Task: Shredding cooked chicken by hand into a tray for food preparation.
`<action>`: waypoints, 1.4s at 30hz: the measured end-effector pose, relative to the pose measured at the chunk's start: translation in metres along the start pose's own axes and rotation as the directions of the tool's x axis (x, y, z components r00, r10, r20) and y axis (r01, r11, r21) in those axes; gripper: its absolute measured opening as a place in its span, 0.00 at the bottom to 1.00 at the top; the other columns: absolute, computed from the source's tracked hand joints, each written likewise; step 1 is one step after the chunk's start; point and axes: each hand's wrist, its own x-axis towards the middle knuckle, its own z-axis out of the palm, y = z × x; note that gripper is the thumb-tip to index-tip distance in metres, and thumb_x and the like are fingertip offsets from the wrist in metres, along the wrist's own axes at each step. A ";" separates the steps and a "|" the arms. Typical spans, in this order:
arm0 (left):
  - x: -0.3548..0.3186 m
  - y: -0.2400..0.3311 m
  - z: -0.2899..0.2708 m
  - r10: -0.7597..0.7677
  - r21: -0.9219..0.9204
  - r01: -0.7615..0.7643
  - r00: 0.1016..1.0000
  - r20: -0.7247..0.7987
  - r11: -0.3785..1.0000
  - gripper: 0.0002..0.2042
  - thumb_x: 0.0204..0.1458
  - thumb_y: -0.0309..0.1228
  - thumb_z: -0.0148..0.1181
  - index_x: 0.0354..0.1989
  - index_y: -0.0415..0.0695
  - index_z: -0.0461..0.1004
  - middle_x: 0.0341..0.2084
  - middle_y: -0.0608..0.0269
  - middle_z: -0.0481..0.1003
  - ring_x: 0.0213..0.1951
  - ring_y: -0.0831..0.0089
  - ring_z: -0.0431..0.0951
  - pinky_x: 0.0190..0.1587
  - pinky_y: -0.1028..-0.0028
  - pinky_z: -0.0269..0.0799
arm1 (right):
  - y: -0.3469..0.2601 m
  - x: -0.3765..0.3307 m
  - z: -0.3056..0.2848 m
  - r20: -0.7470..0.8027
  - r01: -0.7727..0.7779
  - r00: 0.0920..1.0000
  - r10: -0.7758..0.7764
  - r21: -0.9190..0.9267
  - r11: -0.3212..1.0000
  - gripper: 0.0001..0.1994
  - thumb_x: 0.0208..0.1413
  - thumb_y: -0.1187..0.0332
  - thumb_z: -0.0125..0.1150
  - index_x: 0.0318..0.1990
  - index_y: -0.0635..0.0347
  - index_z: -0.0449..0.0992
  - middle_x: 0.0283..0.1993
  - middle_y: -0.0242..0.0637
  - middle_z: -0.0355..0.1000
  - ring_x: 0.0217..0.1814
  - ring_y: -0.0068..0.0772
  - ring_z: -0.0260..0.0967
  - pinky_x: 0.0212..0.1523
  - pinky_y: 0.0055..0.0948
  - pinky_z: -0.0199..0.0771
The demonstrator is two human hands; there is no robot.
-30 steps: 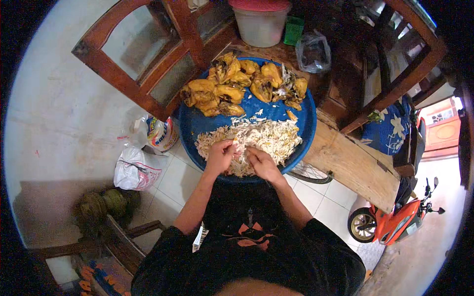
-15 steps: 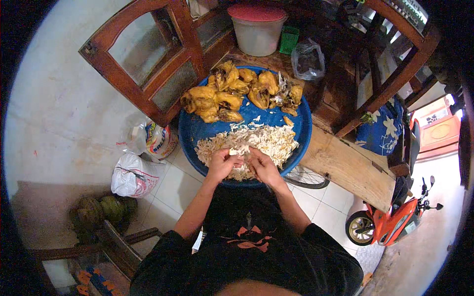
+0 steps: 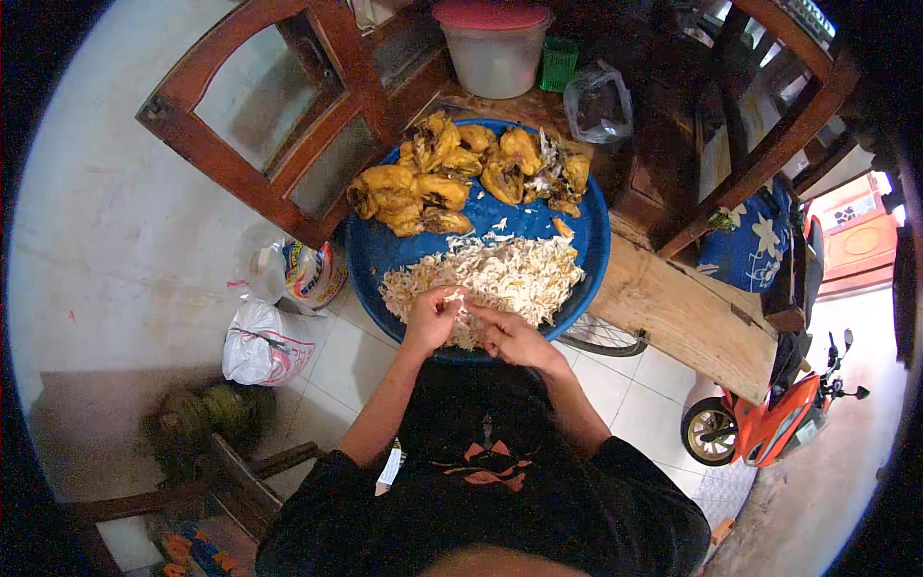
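Over the near side of a wide blue tray [image 3: 370,252], my two hands meet above a heap of shredded chicken [image 3: 524,269]. My left hand [image 3: 432,317] pinches a small pale piece of chicken at its fingertips. Close beside it, my right hand [image 3: 511,337] reaches its forefinger to that piece, with its other fingers curled; whether it grips any of the meat is hard to see. Along the tray's far side lie several yellow cooked chicken pieces [image 3: 413,197], with dark bones among those at the right.
Behind the tray stand a white bucket [image 3: 495,62] with a red lid, a green basket [image 3: 559,65] and a clear plastic bag [image 3: 598,101]. A wooden door frame [image 3: 279,173] rises at left, above white sacks [image 3: 264,344]. At right are a wooden plank [image 3: 687,313] and a red motorbike [image 3: 769,423].
My right hand has turned, its forefinger now stretched toward the left fingertips. The left hand stays nearly in place. The whole view has shifted slightly.
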 end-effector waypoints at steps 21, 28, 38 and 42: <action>0.009 0.030 0.024 0.141 0.080 -0.129 0.977 -0.161 0.988 0.10 0.47 0.19 0.58 0.37 0.40 0.67 0.32 0.65 0.70 0.32 0.79 0.73 0.30 0.79 0.71 | 0.056 0.039 0.005 -0.394 0.254 0.903 -0.172 0.165 0.953 0.14 0.62 0.69 0.48 0.53 0.62 0.67 0.22 0.30 0.64 0.23 0.19 0.62 0.24 0.22 0.63; 0.013 0.047 0.023 0.022 0.130 -0.015 0.998 -0.058 0.991 0.10 0.47 0.17 0.56 0.37 0.41 0.68 0.32 0.66 0.70 0.35 0.78 0.72 0.31 0.78 0.72 | 0.045 0.018 -0.011 -0.300 0.181 0.951 -0.072 0.356 0.917 0.18 0.62 0.68 0.46 0.59 0.59 0.64 0.20 0.27 0.62 0.14 0.16 0.56 0.14 0.20 0.56; 0.002 0.054 0.043 -0.037 -0.022 0.036 0.999 -0.028 0.999 0.15 0.47 0.14 0.53 0.43 0.41 0.66 0.34 0.61 0.71 0.33 0.76 0.75 0.36 0.78 0.73 | 0.069 0.018 0.006 -0.330 0.225 0.935 -0.130 0.268 0.937 0.20 0.63 0.66 0.46 0.62 0.53 0.62 0.23 0.28 0.65 0.16 0.18 0.58 0.16 0.20 0.58; -0.001 0.044 0.039 -0.083 0.069 0.088 0.994 -0.066 0.994 0.11 0.47 0.15 0.51 0.39 0.40 0.67 0.31 0.61 0.72 0.31 0.76 0.74 0.34 0.78 0.72 | 0.044 0.001 -0.016 -0.319 0.222 0.938 -0.138 0.245 0.944 0.20 0.59 0.63 0.49 0.59 0.59 0.65 0.58 0.50 0.65 0.61 0.46 0.62 0.60 0.35 0.61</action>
